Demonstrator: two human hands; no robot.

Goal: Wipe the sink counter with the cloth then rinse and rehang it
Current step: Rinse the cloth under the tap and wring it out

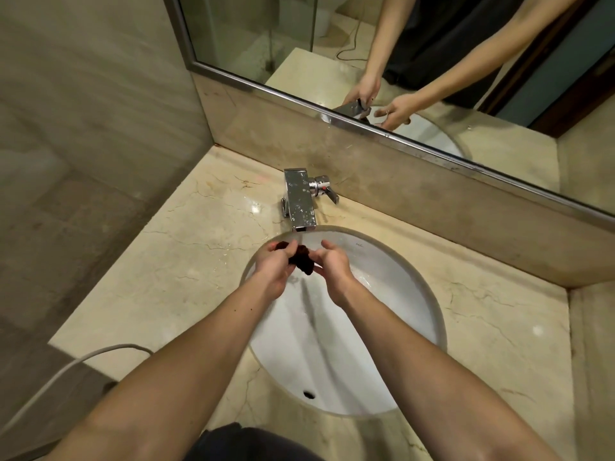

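A small dark brown cloth is bunched up between both hands, just under the spout of the chrome faucet. My left hand grips its left end and my right hand grips its right end, over the far part of the white oval sink. Much of the cloth is hidden inside the fingers. The beige marble counter surrounds the basin and looks wet near the faucet.
A mirror runs along the back wall above a marble splashback. A tiled wall stands at the left. A grey cable hangs past the counter's front left edge. The sink's overflow hole faces me.
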